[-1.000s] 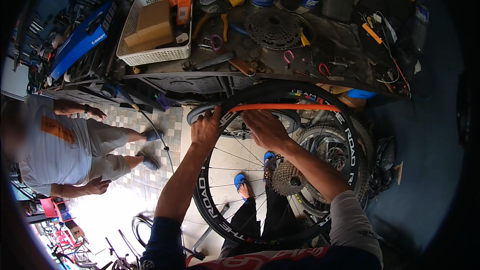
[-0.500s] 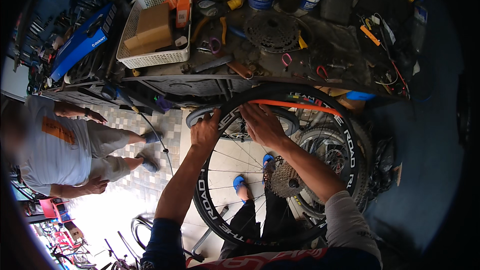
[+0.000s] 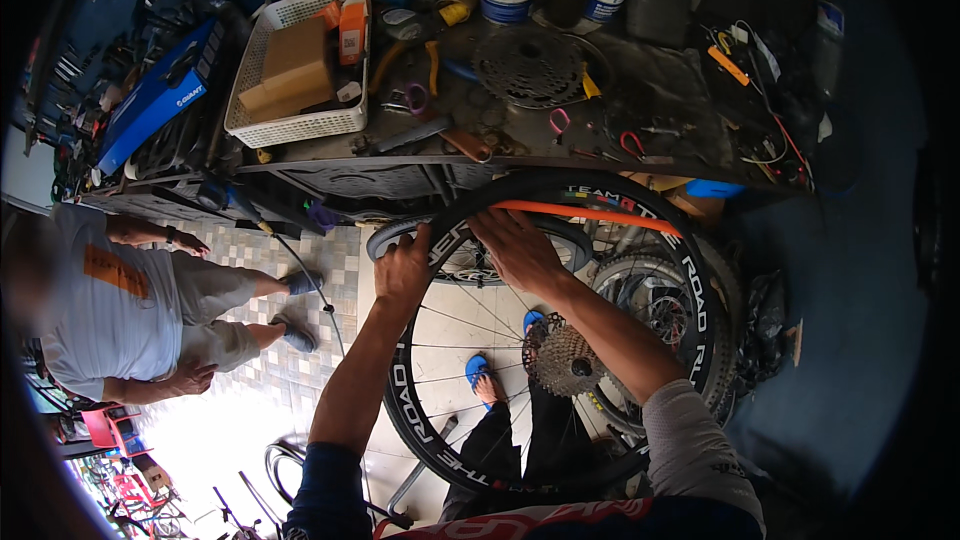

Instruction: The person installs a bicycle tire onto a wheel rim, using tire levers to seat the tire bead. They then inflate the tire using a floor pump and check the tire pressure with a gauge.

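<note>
A bicycle wheel (image 3: 696, 290) with a black rim and tyre stands tilted in front of me, its cassette (image 3: 568, 358) at the hub. My left hand (image 3: 404, 266) is closed around the rim and tyre at the upper left. A little to its right, my right hand (image 3: 516, 254) grips the upper rim, fingers close together and their tips partly hidden. From beside its fingers a thin orange strip (image 3: 590, 216) runs rightward along the rim's inner side; I cannot tell whether the fingers hold it.
A workbench (image 3: 400, 147) beyond the wheel bears a white basket (image 3: 300, 134), a large sprocket (image 3: 528, 65), tubs and tools. At left stands another person (image 3: 120, 300), arms lowered. More wheels (image 3: 655, 285) lean behind at right; a hose (image 3: 300, 265) hangs at left.
The view has shifted slightly, so the bench sits a bit lower in it. Both hands stay at nearly the same places on the rim, the right fingers slightly moved.
</note>
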### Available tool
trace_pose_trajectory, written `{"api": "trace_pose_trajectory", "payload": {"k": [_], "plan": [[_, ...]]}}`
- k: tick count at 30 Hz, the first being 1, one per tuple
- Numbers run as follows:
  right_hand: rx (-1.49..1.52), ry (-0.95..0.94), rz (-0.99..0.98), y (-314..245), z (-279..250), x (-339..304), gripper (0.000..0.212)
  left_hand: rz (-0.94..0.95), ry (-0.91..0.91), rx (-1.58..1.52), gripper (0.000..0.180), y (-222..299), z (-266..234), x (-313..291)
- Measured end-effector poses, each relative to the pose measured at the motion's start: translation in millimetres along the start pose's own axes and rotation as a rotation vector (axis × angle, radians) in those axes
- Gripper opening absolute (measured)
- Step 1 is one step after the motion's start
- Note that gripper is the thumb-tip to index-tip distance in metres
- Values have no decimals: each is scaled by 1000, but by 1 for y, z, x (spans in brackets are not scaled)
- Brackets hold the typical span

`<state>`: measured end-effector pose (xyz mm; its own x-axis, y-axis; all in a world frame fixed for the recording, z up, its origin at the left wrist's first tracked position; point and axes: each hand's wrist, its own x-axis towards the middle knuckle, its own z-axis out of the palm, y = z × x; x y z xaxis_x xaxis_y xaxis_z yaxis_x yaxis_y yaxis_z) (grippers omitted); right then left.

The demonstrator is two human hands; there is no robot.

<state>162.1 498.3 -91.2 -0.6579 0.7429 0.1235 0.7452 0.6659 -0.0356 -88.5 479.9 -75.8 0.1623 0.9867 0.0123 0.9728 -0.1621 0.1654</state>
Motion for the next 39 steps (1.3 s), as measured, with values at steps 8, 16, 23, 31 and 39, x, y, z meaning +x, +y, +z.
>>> {"api": "trace_pose_trajectory", "payload": {"k": [8,16,23,31,39], "plan": [[-65,18,27,2,1,10,73,3,68,-174,47,-9,5,-4],[64,65,59,3,-1,11,59,75,141,-532,57,-28,12,-5],[10,69,41,4,-7,13,64,65,34,-485,60,-20,-5,-1],[-19,71,35,5,-4,8,67,150,-76,-199,63,-9,-30,-8],[11,12,38,7,-4,10,62,-189,-207,-784,50,-55,-22,-21]]}}
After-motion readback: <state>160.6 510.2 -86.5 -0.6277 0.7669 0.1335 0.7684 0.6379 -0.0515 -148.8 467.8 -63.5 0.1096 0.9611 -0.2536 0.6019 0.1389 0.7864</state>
